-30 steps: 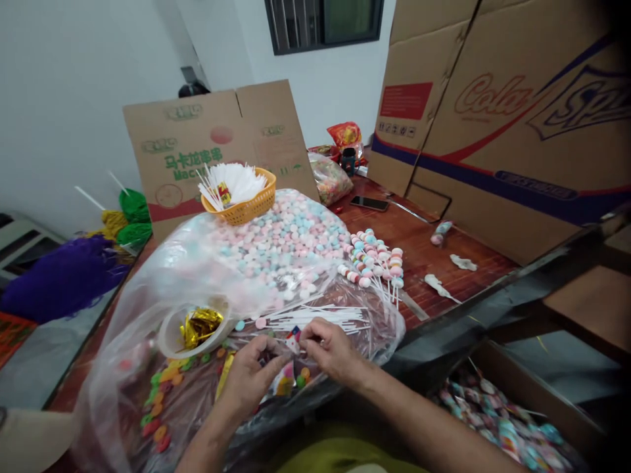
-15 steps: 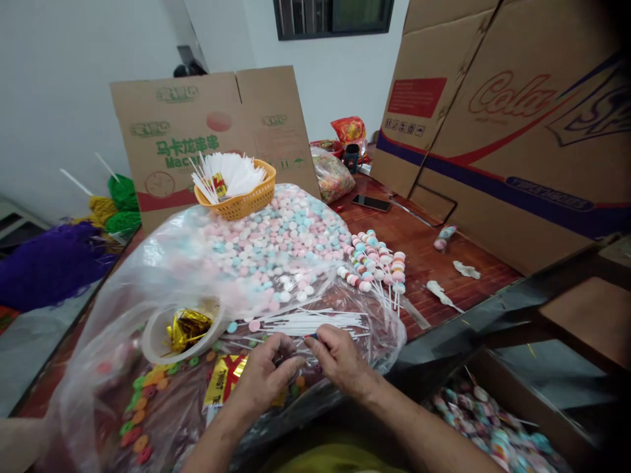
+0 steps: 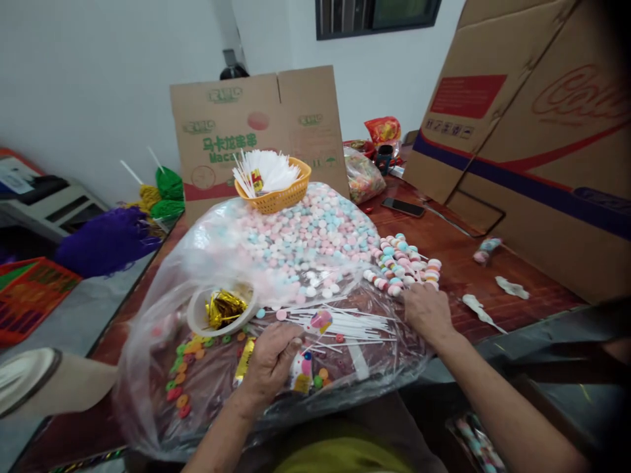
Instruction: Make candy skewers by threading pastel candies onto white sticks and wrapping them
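My left hand (image 3: 276,361) is closed on a small printed plastic bag (image 3: 302,373), colourful dots showing beside the thumb. At the right, my right hand (image 3: 428,315) reaches to a pile of marshmallow skewers (image 3: 394,259), threaded in pink, white and blue. Its fingers close around the stick ends, which they mostly hide. Between my hands lie loose white sticks (image 3: 365,323) on clear plastic. Behind them, a large clear bag (image 3: 197,253) spills many pastel marshmallows (image 3: 315,226). A white bowl (image 3: 196,314) of gold twist ties (image 3: 224,309) stands left of the sticks.
An orange basket (image 3: 280,200) of white wrapped sticks rests on the marshmallows. Cardboard sheets (image 3: 305,98) and a Cola carton (image 3: 522,151) stand behind and right. A phone (image 3: 403,207), a wrapped skewer (image 3: 487,251) and rings of coloured candy (image 3: 183,399) lie on the table.
My hands were close together over the sticks; my right hand has moved right to the skewer pile. The printed bag now shows at my left hand. The view has turned left.
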### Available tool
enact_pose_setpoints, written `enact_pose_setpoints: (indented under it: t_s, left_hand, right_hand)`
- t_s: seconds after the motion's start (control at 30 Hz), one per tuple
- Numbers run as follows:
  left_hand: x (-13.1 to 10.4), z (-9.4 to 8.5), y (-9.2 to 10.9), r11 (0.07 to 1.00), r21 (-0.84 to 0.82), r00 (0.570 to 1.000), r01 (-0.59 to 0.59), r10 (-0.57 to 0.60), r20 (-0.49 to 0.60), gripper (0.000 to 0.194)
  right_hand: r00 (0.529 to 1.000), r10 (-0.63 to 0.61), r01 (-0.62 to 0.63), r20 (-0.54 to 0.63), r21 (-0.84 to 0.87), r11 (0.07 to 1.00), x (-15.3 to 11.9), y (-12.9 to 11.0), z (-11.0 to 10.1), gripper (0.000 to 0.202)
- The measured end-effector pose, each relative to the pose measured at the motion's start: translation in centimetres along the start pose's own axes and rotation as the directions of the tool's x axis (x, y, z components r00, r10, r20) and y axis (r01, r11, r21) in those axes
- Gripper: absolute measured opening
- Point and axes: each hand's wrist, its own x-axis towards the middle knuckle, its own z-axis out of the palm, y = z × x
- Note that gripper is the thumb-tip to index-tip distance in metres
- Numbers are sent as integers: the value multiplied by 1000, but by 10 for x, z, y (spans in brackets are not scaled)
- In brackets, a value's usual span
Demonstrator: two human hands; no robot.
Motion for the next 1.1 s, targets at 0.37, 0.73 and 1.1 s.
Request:
enact_pose_setpoints:
  t_s: [0.37,0.73,1.1]
  left_hand:
    - [3,-21,8,993,98,994,-65,56,98,26]
    - [7,-26,19,996,91,984,-19,3,179,27]
    - [8,-21,31,993,-29,973,112,-104,204,35]
  right_hand:
    - [671,-542,668,-505,95,738,-51,-21,-70,21]
    - [554,-729,766,-403,-97,636,-57,-14,-87,28]
    - [607,-561,699,-562,44,713,-77,-21,-72,39]
